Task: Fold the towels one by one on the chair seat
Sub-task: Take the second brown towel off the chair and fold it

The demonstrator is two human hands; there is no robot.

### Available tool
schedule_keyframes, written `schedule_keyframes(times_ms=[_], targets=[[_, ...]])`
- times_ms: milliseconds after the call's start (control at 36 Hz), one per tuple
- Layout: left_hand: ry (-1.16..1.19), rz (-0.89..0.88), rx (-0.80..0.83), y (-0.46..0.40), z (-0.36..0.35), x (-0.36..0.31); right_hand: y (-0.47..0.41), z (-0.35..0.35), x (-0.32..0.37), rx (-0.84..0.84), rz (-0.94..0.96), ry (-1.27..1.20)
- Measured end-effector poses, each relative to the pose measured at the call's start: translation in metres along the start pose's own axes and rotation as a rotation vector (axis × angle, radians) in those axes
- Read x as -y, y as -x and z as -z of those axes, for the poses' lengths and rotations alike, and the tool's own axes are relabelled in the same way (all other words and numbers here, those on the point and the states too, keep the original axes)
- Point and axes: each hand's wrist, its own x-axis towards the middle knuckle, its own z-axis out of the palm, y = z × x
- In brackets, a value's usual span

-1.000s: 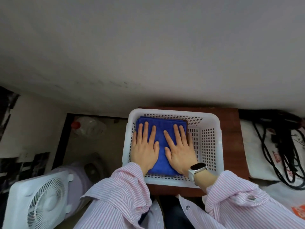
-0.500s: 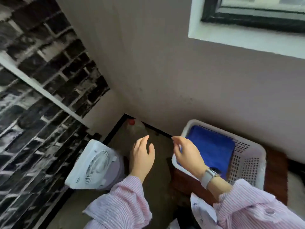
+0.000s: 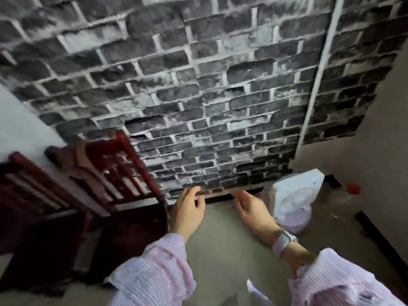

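Note:
A dark red wooden chair (image 3: 103, 180) stands at the left against the brick wall; its slatted back shows and the seat is in deep shadow. My left hand (image 3: 187, 212) hovers just right of the chair, fingers spread, holding nothing. My right hand (image 3: 254, 209), with a white watch on the wrist, hangs apart over the bare floor, fingers loosely spread and empty. No towel and no basket are in view. The picture is motion-blurred.
A white box fan (image 3: 295, 195) stands on the floor right of my right hand. A bottle with a red cap (image 3: 352, 189) lies behind it by the wall. A dark brick wall (image 3: 198, 96) fills the back. Grey floor (image 3: 220, 250) lies under my hands.
My view has swung left, away from the white basket with the folded blue towel. Both hands left the towel and moved left, empty, over the floor toward the chair.

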Motion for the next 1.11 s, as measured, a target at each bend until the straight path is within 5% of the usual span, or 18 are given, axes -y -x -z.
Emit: schedule_keyframes(times_ms=[333, 667, 972, 1111], targets=[[-0.01, 0.275, -0.317, 0.005, 0.147, 0.164, -0.075, -0.155, 0.176, 0.303, 0.29, 0.082], [0.045, 0.384, -0.356, -0.116, 0.239, 0.293, -0.223, -0.266, 0.284, 0.29, 0.314, -0.027], [0.185, 0.388, -0.316, -0.224, 0.301, 0.383, -0.339, -0.35, 0.36, 0.222, 0.111, 0.008], [0.177, 0.311, -0.277, -0.246, 0.325, 0.421, -0.363, -0.393, 0.378, 0.148, -0.161, -0.124]])
